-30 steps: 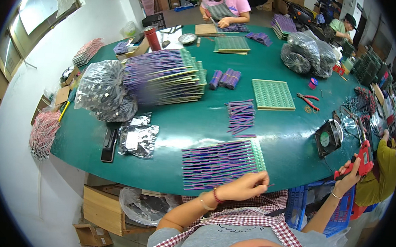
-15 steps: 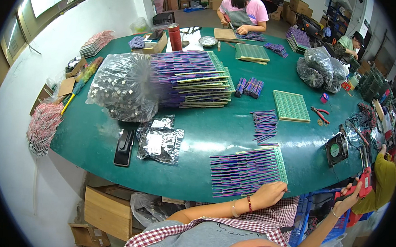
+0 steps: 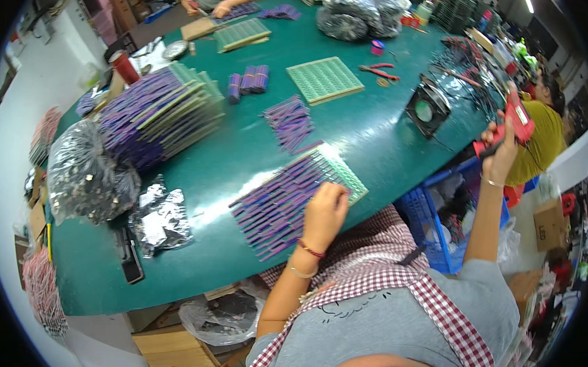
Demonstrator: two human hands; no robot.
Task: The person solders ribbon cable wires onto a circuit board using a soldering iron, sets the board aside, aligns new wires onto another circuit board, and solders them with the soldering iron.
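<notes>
Purple-blue wires (image 3: 273, 206) lie in rows across the table in front of me, their right ends along a green circuit board panel (image 3: 342, 175). My left hand (image 3: 325, 215) is over the wires beside the panel, its fingers curled closed; whatever is in them, if anything, is hidden. Out to the right, my right hand (image 3: 502, 151) grips a red pistol-shaped soldering gun (image 3: 522, 122) by its handle, raised at the table's right side. A loose pile of the same wires (image 3: 289, 122) rests just beyond the panel.
A bare green panel (image 3: 326, 80), red-handled pliers (image 3: 380, 71) and a small fan (image 3: 428, 109) stand farther off. At left are stacked wired panels (image 3: 158, 113), a plastic bag of small parts (image 3: 88, 176) and a phone (image 3: 129, 258). A blue crate (image 3: 432, 220) sits below the table edge. Other people work nearby.
The view has swung to the right. My left hand has moved from the panel's near corner up over the wire ends. My right hand still holds the soldering gun, now higher.
</notes>
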